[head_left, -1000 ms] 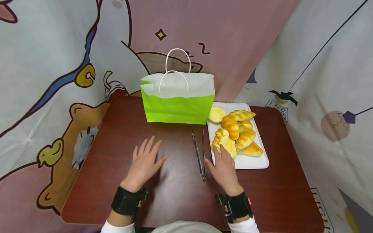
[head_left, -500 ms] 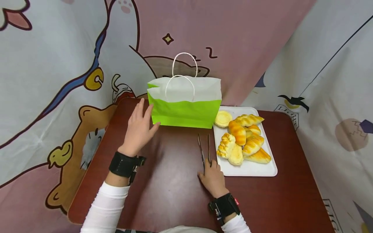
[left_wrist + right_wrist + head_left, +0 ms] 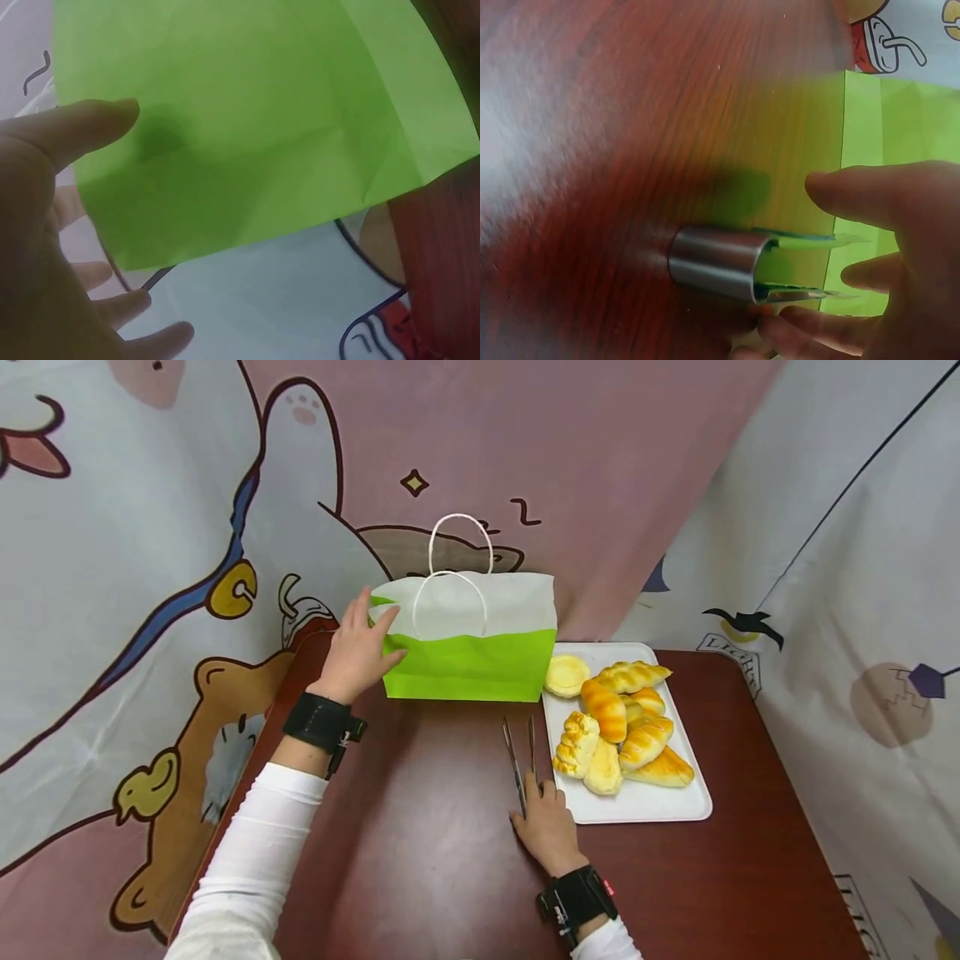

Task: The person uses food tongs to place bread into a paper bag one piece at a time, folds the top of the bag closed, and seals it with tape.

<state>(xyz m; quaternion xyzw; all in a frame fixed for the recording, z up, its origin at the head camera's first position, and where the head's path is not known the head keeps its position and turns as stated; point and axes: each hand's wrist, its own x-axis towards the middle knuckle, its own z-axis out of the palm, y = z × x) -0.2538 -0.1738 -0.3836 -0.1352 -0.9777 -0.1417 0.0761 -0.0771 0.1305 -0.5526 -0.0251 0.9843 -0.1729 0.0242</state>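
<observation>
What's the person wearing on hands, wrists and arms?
The left hand and right hand are bare. Each wrist has a wide black strap carrying a small dark device; the right one adds a small red tag, its marking unreadable. Long white fabric sleeves, the left one wrinkled.

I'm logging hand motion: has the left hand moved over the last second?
Yes: against the brown table, the left hand has moved forward, to the green paper bag.
</observation>
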